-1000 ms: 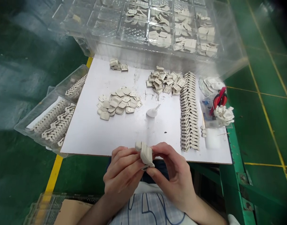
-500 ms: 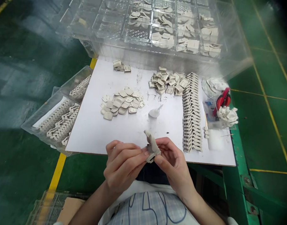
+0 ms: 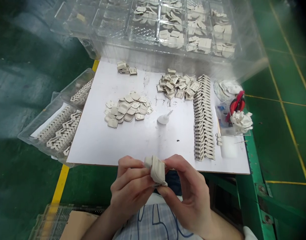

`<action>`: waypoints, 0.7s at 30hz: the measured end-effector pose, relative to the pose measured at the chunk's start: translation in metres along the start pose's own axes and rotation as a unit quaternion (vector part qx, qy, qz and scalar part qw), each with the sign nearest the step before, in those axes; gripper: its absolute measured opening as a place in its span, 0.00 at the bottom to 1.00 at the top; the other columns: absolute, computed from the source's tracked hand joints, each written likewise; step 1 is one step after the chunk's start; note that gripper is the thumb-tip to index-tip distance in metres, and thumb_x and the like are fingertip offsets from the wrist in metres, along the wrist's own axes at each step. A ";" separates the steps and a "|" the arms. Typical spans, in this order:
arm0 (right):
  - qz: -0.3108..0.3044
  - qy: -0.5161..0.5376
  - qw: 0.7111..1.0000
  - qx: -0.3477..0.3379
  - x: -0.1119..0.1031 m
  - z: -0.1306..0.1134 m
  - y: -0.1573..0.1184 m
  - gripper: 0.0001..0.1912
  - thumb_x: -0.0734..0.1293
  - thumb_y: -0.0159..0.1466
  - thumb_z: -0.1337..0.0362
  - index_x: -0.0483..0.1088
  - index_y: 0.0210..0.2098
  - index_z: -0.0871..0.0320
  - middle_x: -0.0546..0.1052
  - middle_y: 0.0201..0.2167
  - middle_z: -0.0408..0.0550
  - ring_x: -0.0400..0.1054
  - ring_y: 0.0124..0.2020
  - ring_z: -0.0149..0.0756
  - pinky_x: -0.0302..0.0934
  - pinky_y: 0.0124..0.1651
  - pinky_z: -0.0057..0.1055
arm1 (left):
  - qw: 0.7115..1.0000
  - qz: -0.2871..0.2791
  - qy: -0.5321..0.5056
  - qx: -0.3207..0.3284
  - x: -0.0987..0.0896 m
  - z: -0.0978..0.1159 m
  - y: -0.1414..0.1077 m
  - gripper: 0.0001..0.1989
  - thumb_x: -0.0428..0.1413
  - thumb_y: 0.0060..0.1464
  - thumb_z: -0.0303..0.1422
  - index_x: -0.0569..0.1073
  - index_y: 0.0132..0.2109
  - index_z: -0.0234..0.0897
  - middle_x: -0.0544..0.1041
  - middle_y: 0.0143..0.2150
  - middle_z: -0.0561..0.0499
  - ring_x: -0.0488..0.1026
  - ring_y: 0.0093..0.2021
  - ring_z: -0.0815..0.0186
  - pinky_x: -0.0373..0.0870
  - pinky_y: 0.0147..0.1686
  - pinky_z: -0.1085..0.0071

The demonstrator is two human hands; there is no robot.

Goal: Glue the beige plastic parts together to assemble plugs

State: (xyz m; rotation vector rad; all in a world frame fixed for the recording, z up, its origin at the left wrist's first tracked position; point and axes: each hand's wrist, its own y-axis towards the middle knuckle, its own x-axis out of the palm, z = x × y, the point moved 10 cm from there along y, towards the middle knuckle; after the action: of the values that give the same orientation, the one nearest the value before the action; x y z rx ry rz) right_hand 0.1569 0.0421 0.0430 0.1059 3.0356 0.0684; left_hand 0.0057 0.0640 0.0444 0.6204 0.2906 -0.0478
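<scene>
Between my two hands, just off the front edge of the white board (image 3: 92, 146), is a small beige plastic part (image 3: 158, 171) with a curved face turned up. My left hand (image 3: 132, 183) pinches it from the left, its fingers partly covering it. From the right, my right hand (image 3: 190, 191) grips it between thumb and forefinger. Beyond them stands a small white squeeze bottle (image 3: 164, 118) with a thin nozzle. A pile of flat beige pieces (image 3: 127, 108) lies left of the bottle, and a heap of square beige pieces (image 3: 179, 85) sits farther back.
Interlocked beige parts form a long row (image 3: 204, 120) on the right. Red-handled pliers (image 3: 236, 105) and crumpled tissue (image 3: 241, 121) lie past it. A clear compartment tray (image 3: 142, 50) overhangs the back; a clear bin (image 3: 40, 140) of parts stands left.
The beige part has been turned in my hands, so its broad curved face now shows. Both hands have shifted slightly and still hold it.
</scene>
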 end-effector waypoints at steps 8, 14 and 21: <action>0.034 -0.034 0.999 -0.020 0.001 -0.001 0.012 0.13 0.76 0.62 0.61 0.70 0.41 0.52 0.74 0.31 0.41 0.69 0.32 0.32 0.67 0.35 0.30 | 0.989 0.037 -0.142 -0.024 0.009 -0.011 0.004 0.05 0.66 0.58 0.33 0.77 0.38 0.40 0.81 0.30 0.53 0.75 0.31 0.65 0.76 0.34 0.63; 0.031 0.067 0.994 0.082 -0.002 0.029 0.016 0.18 0.70 0.66 0.44 0.73 0.38 0.53 0.77 0.31 0.45 0.72 0.34 0.36 0.68 0.38 0.32 | 0.881 0.054 -0.366 -0.296 0.033 -0.048 -0.016 0.11 0.68 0.54 0.42 0.76 0.36 0.43 0.76 0.29 0.54 0.73 0.30 0.68 0.71 0.28 0.74; -0.017 0.219 0.941 0.256 0.016 0.076 0.019 0.24 0.71 0.62 0.40 0.74 0.40 0.55 0.73 0.28 0.43 0.68 0.31 0.34 0.65 0.37 0.31 | 0.808 0.053 -0.400 -0.430 0.045 -0.062 -0.049 0.20 0.72 0.45 0.48 0.76 0.35 0.39 0.73 0.30 0.53 0.70 0.28 0.68 0.70 0.27 0.74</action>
State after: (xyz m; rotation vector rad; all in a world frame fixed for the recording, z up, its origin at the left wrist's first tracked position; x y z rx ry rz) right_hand 0.1508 0.0658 -0.0335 0.0844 3.4055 -0.8094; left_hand 0.0262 0.0617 -0.0441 -0.3271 -0.5447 -0.0600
